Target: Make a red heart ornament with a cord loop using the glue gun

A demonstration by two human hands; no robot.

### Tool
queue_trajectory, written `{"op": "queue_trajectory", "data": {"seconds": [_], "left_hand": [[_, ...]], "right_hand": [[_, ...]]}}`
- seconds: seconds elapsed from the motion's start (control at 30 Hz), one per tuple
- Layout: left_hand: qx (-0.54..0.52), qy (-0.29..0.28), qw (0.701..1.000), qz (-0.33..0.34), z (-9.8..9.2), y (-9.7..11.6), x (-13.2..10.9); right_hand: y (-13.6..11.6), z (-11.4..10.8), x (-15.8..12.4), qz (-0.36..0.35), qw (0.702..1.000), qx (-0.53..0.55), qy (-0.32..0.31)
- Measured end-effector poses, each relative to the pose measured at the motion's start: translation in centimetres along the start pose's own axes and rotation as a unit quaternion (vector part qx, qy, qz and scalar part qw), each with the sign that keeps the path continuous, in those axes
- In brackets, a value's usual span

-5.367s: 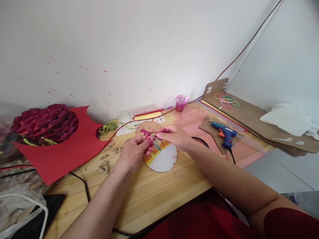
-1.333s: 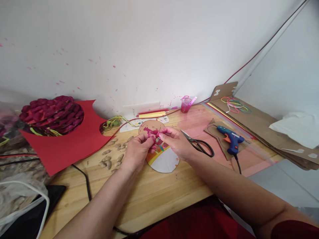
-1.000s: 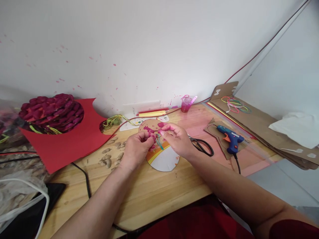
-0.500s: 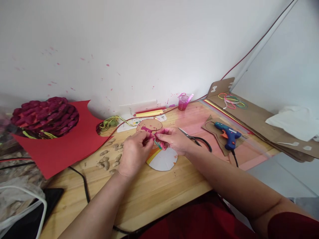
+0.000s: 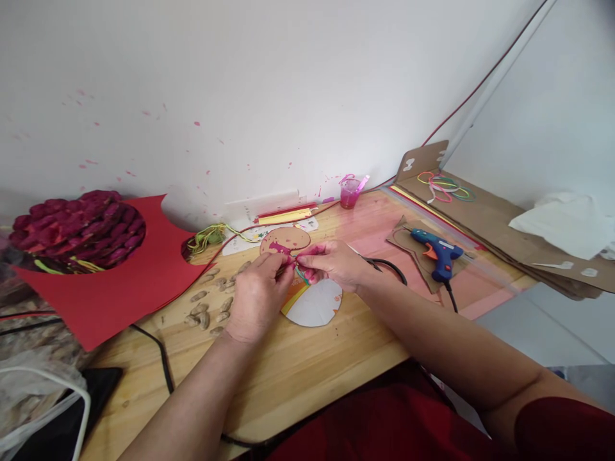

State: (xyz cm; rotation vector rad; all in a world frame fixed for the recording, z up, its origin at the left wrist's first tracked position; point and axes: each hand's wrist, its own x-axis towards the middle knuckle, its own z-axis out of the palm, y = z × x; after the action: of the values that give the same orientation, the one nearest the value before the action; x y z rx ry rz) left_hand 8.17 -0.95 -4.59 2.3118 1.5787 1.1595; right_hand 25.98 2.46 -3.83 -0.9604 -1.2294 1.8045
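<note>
At the lower left of the frame, a plastic bag (image 5: 36, 378) is lying at the table's edge, and above it a magenta piece (image 5: 81, 230) is showing against a red sheet (image 5: 96, 307). Green yarn (image 5: 209, 238) is lying just beyond the sheet's right corner, while peanuts (image 5: 204, 317) are lying scattered on the table (image 5: 307, 371) left of centre. Near the middle, the left hand (image 5: 257, 288) is closing its thumb and fingertips in a tight pinch on a thin string (image 5: 301, 275), whose teal part is hanging between the two hands. Behind them, a brown disc (image 5: 291, 237) is lying spotted with magenta, and below the fingers a white-and-orange disc (image 5: 314, 304) is lying flat; the fingers are hiding whether the two are joining. The right hand (image 5: 339, 264) is meeting the left, also pinching the string with nearly closed, magenta-stained fingers, the exact grip being too small to make out. Farther right, a cup (image 5: 350, 194) is standing near the wall, scissors (image 5: 394, 266) are lying partly behind the right hand, and a glue gun (image 5: 438, 251) is resting on cardboard (image 5: 423, 274). At the right, coloured cords (image 5: 444, 187) and a white cloth (image 5: 560, 224) are lying on a cardboard stack (image 5: 490, 224).
</note>
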Motion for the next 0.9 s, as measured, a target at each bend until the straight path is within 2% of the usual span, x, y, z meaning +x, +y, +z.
{"op": "queue_trajectory", "data": {"seconds": [0.17,0.4,0.6,0.9], "left_hand": [[0.002,-0.006,1.0,-0.02,-0.1,0.2,0.1],[-0.004,-0.013,1.0,0.004,0.1,-0.2,0.0],[0.0,-0.025,0.999,0.033,-0.1,0.0,-0.1],[-0.004,-0.052,0.998,0.045,-0.2,-0.1,-0.1]], "right_hand": [[0.5,-0.3,0.4,-0.021,1.0,-0.01,0.013],[-0.7,0.6,-0.6,-0.062,0.98,-0.176,0.063],[-0.8,0.3,-0.9,-0.099,0.962,-0.248,0.053],[-0.1,0.1,-1.1,-0.168,0.918,-0.358,0.031]]}}
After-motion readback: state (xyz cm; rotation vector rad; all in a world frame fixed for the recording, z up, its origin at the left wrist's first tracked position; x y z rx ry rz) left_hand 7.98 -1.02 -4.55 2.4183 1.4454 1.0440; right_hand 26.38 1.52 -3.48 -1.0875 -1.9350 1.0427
